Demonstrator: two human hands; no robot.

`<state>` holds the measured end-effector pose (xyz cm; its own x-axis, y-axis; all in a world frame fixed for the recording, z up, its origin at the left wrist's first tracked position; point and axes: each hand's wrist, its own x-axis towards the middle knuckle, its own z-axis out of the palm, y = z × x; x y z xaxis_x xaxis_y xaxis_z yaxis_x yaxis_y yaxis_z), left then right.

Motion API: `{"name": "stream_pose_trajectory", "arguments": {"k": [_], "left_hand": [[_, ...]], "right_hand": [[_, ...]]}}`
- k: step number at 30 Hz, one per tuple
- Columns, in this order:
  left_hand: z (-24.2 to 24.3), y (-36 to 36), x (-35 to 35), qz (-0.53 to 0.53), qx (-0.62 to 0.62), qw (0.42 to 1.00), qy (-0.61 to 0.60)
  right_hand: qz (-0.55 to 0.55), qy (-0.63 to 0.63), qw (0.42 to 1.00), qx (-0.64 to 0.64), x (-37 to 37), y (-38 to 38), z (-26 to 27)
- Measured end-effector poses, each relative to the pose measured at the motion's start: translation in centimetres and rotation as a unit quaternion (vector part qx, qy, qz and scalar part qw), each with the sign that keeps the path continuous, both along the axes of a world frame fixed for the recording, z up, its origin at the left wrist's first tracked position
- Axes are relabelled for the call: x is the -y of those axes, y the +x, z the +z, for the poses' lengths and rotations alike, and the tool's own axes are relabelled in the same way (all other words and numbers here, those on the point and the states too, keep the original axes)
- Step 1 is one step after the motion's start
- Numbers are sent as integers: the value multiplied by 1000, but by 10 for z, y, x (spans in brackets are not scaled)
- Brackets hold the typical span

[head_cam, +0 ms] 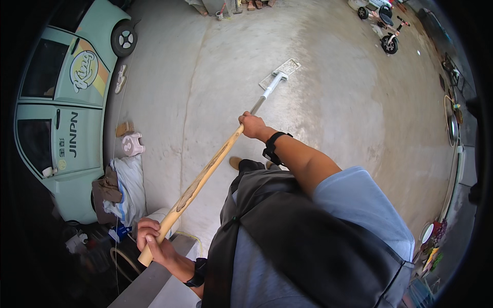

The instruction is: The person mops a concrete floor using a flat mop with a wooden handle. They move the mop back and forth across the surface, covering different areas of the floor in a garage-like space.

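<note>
Both my hands grip one long flat mop, which runs slantwise from my lower left up toward the floor ahead. My left hand [156, 239] wraps the butt end of its thick wood-grained handle [206, 175]. Farther up, my right hand [252, 125] closes around the place where the handle meets a thin metal pole [257, 106]. A pale grey socket [272, 85] joins that pole to the rectangular mop head [289, 66], which lies flat on the concrete floor [231, 77]. Damp-looking, shinier concrete shows beside the head.
A pale green car [88, 127] stands along the left. Near it are shoes [121, 79], a pink stool [133, 144] and a white sack [129, 184]. A child's tricycle [389, 32] stands at the upper right. Potted plants [439, 231] line the right edge.
</note>
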<state>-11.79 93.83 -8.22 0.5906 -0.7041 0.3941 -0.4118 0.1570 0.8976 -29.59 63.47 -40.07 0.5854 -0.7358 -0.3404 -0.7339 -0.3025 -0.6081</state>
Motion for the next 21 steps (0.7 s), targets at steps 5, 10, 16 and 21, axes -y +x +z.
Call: {"name": "stream_pose_trajectory", "arguments": {"k": [5, 10, 16, 21], "left_hand": [[8, -8, 4, -47, 9, 999, -6], [14, -17, 6, -86, -5, 996, -9], [16, -31, 3, -90, -9, 996, 7], [11, -29, 7, -145, -6, 989, -15]], "right_hand": [[-54, -7, 998, 17, -26, -43, 1], [-89, -4, 996, 15, -44, -67, 1], [-90, -25, 996, -1, -48, -74, 5], [-115, -28, 993, -11, -56, -74, 12]]}}
